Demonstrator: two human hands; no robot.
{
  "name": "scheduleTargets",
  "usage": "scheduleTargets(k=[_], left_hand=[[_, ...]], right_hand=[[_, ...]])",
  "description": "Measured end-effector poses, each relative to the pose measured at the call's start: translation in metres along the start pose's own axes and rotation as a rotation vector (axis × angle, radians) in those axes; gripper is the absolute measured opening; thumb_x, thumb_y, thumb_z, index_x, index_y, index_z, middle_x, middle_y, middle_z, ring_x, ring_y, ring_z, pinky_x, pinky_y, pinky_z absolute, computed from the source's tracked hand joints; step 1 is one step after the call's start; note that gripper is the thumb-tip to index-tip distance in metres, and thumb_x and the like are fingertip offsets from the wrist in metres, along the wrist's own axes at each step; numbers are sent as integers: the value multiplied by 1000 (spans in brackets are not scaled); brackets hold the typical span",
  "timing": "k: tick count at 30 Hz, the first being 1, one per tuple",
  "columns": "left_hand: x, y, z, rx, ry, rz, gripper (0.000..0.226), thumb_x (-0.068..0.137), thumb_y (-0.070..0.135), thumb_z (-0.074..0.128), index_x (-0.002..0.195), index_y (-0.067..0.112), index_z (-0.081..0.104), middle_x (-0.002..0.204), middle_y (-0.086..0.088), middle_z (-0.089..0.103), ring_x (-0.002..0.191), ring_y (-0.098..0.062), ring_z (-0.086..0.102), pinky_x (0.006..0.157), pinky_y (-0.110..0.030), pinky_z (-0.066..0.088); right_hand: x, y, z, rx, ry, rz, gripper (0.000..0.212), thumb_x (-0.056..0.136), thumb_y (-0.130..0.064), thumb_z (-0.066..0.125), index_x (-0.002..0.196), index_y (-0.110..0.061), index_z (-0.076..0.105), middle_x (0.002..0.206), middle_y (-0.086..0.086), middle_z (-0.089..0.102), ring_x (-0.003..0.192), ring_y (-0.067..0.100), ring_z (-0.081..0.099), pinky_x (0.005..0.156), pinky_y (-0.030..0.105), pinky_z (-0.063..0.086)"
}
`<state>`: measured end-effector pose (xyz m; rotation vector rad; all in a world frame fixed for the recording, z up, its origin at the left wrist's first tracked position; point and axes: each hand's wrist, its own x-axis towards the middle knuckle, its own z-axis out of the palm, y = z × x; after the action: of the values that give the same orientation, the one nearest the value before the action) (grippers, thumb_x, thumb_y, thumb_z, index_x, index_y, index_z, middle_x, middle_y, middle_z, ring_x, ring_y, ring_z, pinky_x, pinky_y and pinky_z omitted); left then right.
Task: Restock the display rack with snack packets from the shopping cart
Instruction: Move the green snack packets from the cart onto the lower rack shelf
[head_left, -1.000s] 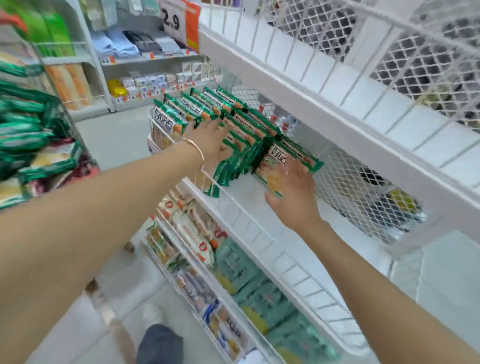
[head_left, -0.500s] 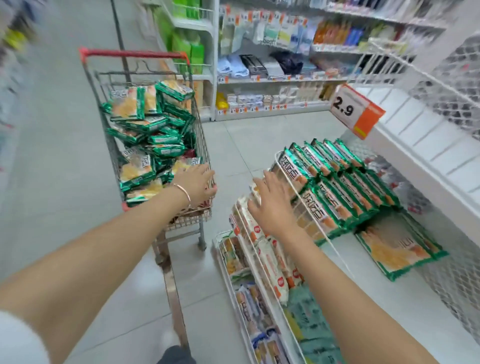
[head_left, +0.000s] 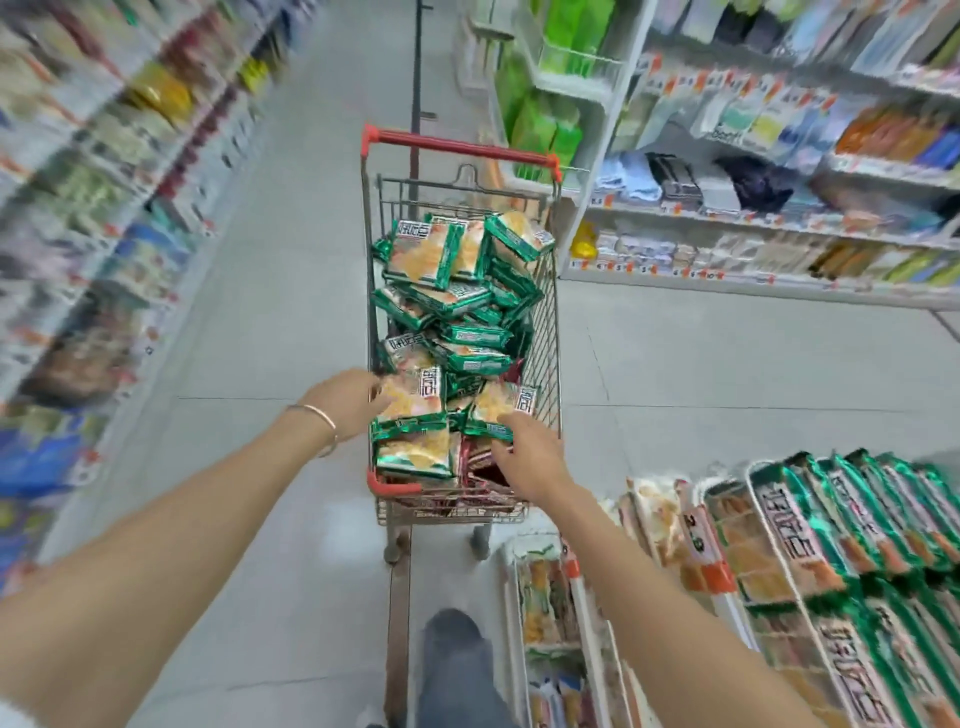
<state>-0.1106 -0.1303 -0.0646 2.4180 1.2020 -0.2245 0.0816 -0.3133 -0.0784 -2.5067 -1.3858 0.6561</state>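
Wire metal shopping cart with a red handle (head_left: 546, 332) is standing mid-aisle on the grey tiled floor (head_left: 727, 364), and a loose heap of green-and-orange foil snack packets (head_left: 457, 312) is filling its basket. Both hands are reaching into the near end of the cart, apart from each other. The left hand (head_left: 347, 400), a thin gold bangle (head_left: 323, 422) sitting on its wrist, is touching the left edge of one upper packet (head_left: 415, 397). Its fingertips are hiding at that edge, so I cannot tell if it is clamping. The right hand (head_left: 525, 453) is laying its fingers on the lower edge of a neighbouring packet (head_left: 500, 408). Again I cannot tell if it is pinching or just resting.

The white wire display rack (head_left: 754, 486) is sitting to the right of the cart and nearer the camera, carrying upright rows of the same green packets (head_left: 831, 525). A grey-trousered leg (head_left: 457, 660) is showing just behind the cart's near end. Blurred store shelves (head_left: 779, 223) are running to the right of the cart's far end.
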Motion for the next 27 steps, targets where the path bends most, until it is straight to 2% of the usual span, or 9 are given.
scheduleTargets(k=[3,5,9,13,19,21,23,25,27], left_hand=[[25,-19,-2,-129,4,-109,37,103,36,47,126,10,61,129,-15,62,115,-32,58,95,-37,46],[41,-31,-3,-237,28,-182,37,103,35,48,127,12,62,130,-14,63,118,-31,59,97,-35,45],[63,-46,-3,-374,62,-279,31,102,33,53,122,14,66,129,-6,66,116,-25,60,99,-34,45],[82,-51,-5,-454,114,-313,26,101,29,54,116,14,68,119,-1,66,109,-22,62,95,-34,46],[113,-42,-5,-475,29,-247,18,101,32,53,102,18,65,108,-1,68,106,-23,63,88,-31,45],[122,-30,-5,-482,-28,-206,31,99,43,56,116,19,63,118,4,63,110,-19,60,97,-34,47],[128,-11,-6,-456,-167,-185,57,91,60,59,128,16,56,115,3,59,108,-20,60,96,-38,50],[132,7,-4,-500,-318,-180,85,77,76,59,129,9,55,92,2,64,78,-14,63,74,-30,53],[140,16,0,-611,-393,-206,100,76,77,60,141,2,47,68,4,59,49,-7,47,52,-22,42]], right_hand=[[48,-13,5,220,-121,58,54,103,-34,52,148,-7,43,134,15,61,114,30,63,104,38,44],[81,-24,15,397,-221,159,57,103,-36,51,147,-2,42,130,20,63,114,35,63,96,36,49],[127,-46,35,600,-335,382,51,98,-50,54,116,-2,61,104,8,64,92,24,62,97,36,48],[152,-54,55,650,-419,450,65,96,-43,62,142,1,45,141,11,54,127,31,54,107,37,43],[154,-34,36,629,-322,381,46,96,-11,63,141,-4,51,124,10,64,85,19,61,78,31,51],[154,-25,20,633,-311,284,43,98,-9,59,141,-6,53,111,6,65,69,17,59,71,36,53],[159,-14,1,658,-313,179,39,100,-12,58,139,-10,56,120,7,67,88,28,67,86,42,55],[165,-2,-13,742,-332,117,32,100,-13,59,131,-13,64,121,1,68,109,25,64,98,41,52],[169,7,-23,857,-351,132,26,99,-19,60,125,-17,67,119,-3,68,111,18,61,90,31,51]])
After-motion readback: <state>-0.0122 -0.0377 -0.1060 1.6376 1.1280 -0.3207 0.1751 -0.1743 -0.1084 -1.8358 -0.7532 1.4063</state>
